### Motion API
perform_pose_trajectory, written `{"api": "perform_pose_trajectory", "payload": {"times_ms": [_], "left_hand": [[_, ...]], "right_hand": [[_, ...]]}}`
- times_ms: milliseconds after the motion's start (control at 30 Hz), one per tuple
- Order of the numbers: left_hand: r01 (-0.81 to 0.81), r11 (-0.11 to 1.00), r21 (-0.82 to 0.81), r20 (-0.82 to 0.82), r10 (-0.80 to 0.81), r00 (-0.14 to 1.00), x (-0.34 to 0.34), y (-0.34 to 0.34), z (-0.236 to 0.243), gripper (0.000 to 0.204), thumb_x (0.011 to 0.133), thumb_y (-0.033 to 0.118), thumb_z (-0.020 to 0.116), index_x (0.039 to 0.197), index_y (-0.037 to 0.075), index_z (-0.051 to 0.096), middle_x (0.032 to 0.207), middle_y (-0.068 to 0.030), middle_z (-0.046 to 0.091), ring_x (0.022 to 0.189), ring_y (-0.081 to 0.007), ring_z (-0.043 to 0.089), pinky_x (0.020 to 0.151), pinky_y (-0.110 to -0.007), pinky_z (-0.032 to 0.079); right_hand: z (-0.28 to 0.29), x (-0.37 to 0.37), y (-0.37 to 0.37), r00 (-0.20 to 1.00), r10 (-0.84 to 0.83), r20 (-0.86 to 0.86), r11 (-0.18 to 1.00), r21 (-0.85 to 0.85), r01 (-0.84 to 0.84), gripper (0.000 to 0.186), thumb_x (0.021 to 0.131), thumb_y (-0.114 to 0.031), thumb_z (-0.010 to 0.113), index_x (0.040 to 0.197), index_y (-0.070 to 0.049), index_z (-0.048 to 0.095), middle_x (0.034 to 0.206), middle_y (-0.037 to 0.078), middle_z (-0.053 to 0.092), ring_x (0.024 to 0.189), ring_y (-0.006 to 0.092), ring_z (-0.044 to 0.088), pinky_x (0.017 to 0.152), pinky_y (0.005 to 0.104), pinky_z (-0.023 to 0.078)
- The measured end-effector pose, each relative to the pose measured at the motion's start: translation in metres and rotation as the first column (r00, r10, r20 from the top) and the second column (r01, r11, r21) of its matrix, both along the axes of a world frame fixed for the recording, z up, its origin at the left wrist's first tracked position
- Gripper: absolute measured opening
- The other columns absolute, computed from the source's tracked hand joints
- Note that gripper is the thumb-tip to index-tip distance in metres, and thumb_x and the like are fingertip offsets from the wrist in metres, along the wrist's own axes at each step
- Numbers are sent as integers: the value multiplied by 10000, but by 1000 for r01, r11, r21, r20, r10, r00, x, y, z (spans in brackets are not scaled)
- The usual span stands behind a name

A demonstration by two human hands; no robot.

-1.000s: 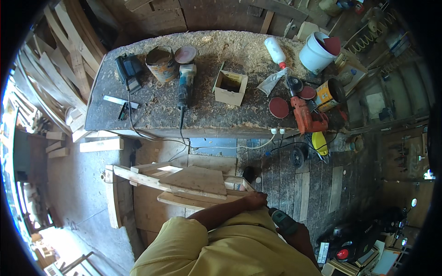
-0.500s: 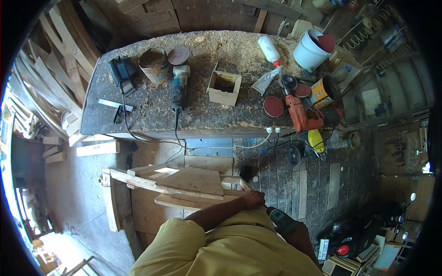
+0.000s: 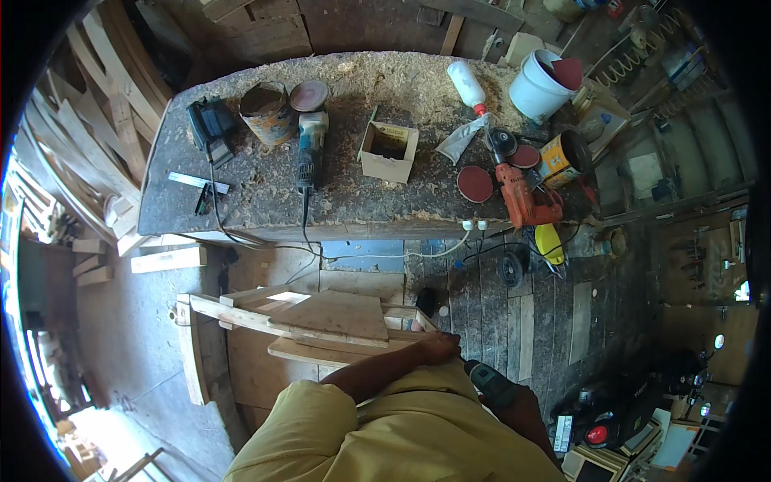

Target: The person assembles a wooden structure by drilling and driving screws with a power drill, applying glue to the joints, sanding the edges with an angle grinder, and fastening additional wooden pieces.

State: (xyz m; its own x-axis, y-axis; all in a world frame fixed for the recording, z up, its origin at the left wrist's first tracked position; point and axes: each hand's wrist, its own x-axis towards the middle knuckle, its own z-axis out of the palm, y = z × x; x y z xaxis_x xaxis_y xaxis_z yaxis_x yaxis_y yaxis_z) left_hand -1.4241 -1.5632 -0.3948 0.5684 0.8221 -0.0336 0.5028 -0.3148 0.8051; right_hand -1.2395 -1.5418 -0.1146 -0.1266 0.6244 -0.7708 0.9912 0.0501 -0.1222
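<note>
Daylight from far left; grey concrete floor (image 3: 140,329) blows out to white at lower left. Long dark wooden workbench (image 3: 265,193) gets soft, even light, reads sharp. Right side dim: shiny black motorcycle (image 3: 630,406) sinks into shadow, details murky. Dark green power drill (image 3: 491,384) and right hand (image 3: 522,408) low-contrast, underlit. Small glare spot, far right. Black circular vignette; fisheye bends straight edges near rim.

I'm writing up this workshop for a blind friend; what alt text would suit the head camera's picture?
A person's right hand grips a dark green power drill, its nose near the left hand, beside a pale wooden frame. Beyond stands a workbench strewn with wood shavings, holding power tools and a white bucket.
</note>
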Motion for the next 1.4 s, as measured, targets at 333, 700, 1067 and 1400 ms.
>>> {"api": "perform_pose_trajectory", "payload": {"times_ms": [333, 700, 1067, 1400], "left_hand": [[-20, 999, -39, 7, 20, 1000, -3, 0, 8, 197, 872, 215, 580, 991, 117, 704, 1064, -152, 631, 998, -351, 670, 807, -474, 538], [-304, 933, -192, 160, 335, 929, -5, 23, 20, 158, 880, 210, 636, 985, 109, 696, 1013, -153, 675, 925, -359, 679, 778, -471, 543], [-863, 441, 245, -22, 893, 450, -198, 163, 130, 544, 868, 444, 725, 1235, 52, 636, 1180, -200, 676, 1050, -408, 640, 915, -476, 516], [-439, 888, -136, -730, 210, 651, -177, -107, 149, 1385, 504, 657, 872, 1606, 240, 143, 1641, -149, 197, 1512, -404, 171, 1128, -756, 142]], "right_hand": [[3, 2, -1, 998, -10, -65, 999, 44, 12, 616, 771, -651, 694, 942, -59, 704, 843, 178, 732, 818, 364, 724, 731, 462, 571], [38, 0, 24, 991, 29, -131, 979, 202, -2, 558, 747, -428, 832, 1155, -74, 690, 829, 174, 732, 823, 349, 732, 697, 413, 567], [3, -47, 116, 897, 202, -393, 884, 467, 5, 839, 805, -268, 763, 1545, -202, 372, 864, 190, 719, 819, 372, 716, 706, 429, 555], [-60, -146, 228, 719, 499, -485, 765, 635, -103, 823, 790, -198, 763, 1526, -199, 396, 1085, 211, 694, 1016, 379, 682, 823, 447, 538]]}}
